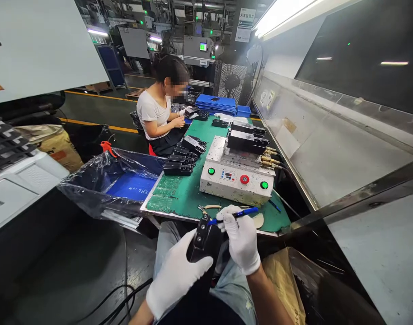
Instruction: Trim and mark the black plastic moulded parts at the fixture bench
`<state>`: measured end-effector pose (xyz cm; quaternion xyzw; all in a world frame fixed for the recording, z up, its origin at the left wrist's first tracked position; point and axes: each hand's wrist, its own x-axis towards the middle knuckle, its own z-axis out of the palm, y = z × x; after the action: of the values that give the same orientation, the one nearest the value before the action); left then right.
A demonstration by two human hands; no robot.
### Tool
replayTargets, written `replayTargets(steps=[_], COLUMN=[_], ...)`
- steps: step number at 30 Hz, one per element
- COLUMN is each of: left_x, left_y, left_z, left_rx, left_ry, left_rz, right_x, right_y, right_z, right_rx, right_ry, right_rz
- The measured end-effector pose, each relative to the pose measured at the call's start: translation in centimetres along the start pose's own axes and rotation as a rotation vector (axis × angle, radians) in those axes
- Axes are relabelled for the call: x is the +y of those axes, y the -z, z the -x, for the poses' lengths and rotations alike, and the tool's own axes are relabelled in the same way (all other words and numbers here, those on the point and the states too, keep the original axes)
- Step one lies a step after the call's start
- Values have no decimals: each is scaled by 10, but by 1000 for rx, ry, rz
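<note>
My left hand [179, 273], in a white glove, grips a long black plastic housing [211, 241] above my lap. Its upper end has a block with several round metal inserts. In my gloved right hand [241, 239] is a slim blue pen-shaped tool [250, 211], pinched between thumb and fingers. The tool's tip touches or is very close to the housing's upper end; I cannot tell which. Just beyond, pliers with cream handles [211, 206] lie at the front of the green tabletop [179, 198].
A white machine [223, 180] with green and red buttons carries black housings [247, 141]. More housings [182, 158] lie at the table's left. A plastic-lined bin [125, 185] stands left of the table. A seated co-worker [159, 108] handles a black part farther back. A metal-edged panel [315, 198] borders the right.
</note>
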<state>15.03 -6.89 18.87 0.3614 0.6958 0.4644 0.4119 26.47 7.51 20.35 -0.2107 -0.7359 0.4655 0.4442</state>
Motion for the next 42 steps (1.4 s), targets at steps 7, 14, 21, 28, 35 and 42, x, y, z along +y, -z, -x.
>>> replayTargets(steps=[7, 14, 21, 28, 35, 42], left_x=[-8, -12, -16, -16, -19, -35], left_y=[2, 7, 11, 14, 19, 103], left_z=[-4, -8, -11, -17, -33, -160], left_rx=[36, 31, 53, 72, 63, 172], left_ry=[-27, 26, -21, 16, 41, -250], left_rz=[-68, -60, -58, -108, -171, -904], right_x=[-1, -2, -3, 11, 28, 47], right_y=[-6, -10, -16, -20, -18, 24], right_z=[0, 7, 15, 8, 10, 11], right_rx=[-90, -38, -141, -168, -154, 115], right_ry=[175, 151, 160, 214, 133, 26], right_rz=[245, 168, 179, 231, 118, 51])
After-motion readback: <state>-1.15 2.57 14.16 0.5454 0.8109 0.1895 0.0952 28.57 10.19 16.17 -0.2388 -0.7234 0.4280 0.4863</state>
